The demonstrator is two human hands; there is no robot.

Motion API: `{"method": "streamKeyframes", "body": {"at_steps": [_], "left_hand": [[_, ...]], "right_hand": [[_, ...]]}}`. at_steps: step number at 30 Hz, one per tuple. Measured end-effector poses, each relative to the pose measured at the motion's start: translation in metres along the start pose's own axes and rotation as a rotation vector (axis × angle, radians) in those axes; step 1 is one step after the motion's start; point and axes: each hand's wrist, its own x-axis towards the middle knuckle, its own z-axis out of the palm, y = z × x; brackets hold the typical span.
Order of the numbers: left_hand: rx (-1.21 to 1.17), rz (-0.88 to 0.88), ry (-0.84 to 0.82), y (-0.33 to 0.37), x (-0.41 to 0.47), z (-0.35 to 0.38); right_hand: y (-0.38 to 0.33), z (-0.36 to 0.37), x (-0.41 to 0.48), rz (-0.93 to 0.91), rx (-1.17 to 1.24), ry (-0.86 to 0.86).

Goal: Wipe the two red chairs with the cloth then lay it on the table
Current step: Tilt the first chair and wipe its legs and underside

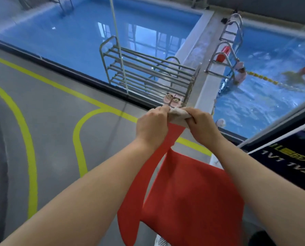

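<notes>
A red chair [189,197] fills the lower middle of the head view, its seat below my arms and its backrest rising to my hands. Both hands grip a small pale cloth [178,114] bunched at the top edge of the backrest. My left hand [152,125] holds the cloth's left end, my right hand [202,126] its right end, fingers closed. Only this one red chair shows; the table is out of view.
Grey floor with yellow lines [87,125] lies to the left. Behind a glass wall is a blue pool [77,38] with a steel rack [144,71], ladders [229,41] and swimmers [297,75]. A dark banner [288,157] stands at the right.
</notes>
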Motion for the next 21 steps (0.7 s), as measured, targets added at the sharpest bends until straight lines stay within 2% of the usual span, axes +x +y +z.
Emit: {"method": "streamKeyframes", "body": {"at_steps": [5,11,15,18,21], "left_hand": [[-0.144,0.135,0.079,0.029,-0.024,-0.019],[-0.243,0.223,0.016,0.055,-0.060,-0.040],[-0.380,0.254,-0.109,0.062,-0.093,-0.055],[-0.538,0.194,-0.210,0.069,-0.119,-0.056],[-0.688,0.127,-0.364,0.084,-0.145,-0.056]], "right_hand": [[-0.017,-0.023,-0.041,0.171,0.241,0.118],[-0.042,-0.042,-0.096,0.337,0.337,0.246],[-0.061,-0.049,-0.140,0.407,0.413,0.312],[-0.075,-0.051,-0.182,0.465,0.437,0.342],[-0.085,-0.053,-0.229,0.552,0.463,0.457]]}}
